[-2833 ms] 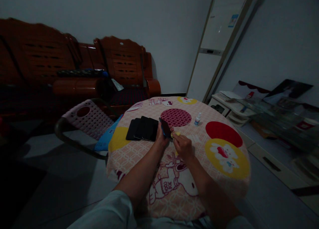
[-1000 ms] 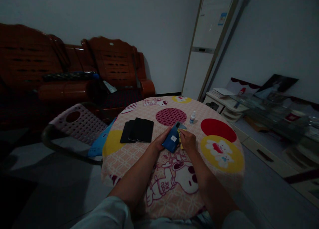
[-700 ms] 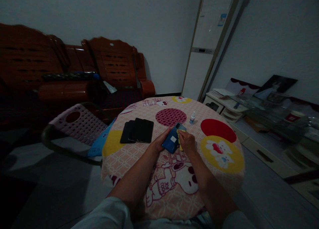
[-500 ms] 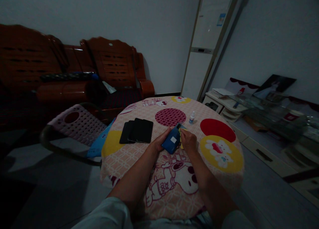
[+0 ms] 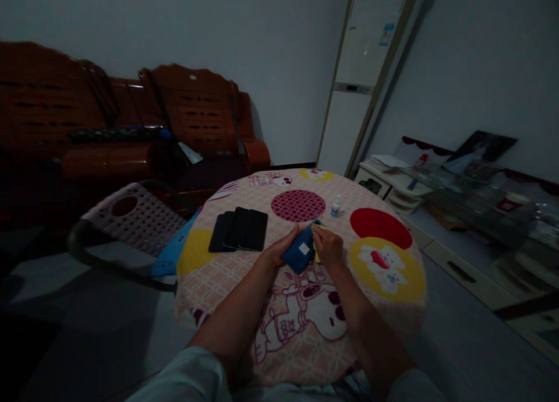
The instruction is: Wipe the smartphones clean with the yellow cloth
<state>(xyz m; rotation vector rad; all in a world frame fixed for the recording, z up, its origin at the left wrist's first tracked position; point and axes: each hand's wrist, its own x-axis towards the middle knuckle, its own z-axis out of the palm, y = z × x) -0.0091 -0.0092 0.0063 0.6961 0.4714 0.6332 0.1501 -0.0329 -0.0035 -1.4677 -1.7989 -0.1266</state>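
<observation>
Phone (image 5: 300, 250) blue back up, long axis toward far-right | left hand (image 5: 282, 251) fingers gripping it | right hand (image 5: 328, 247) pinching yellow cloth (image 5: 317, 243)

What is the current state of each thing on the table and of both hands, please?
blue phone: held above the table, back side up, tilted.
left hand: gripping the blue phone's left edge.
right hand: pinching the yellow cloth against the phone.
yellow cloth: crumpled in the right hand, mostly hidden.
black phones: lying flat, overlapping, screens dark.
small bottle: upright, cap on.
tablecloth: spread over the round table.
</observation>
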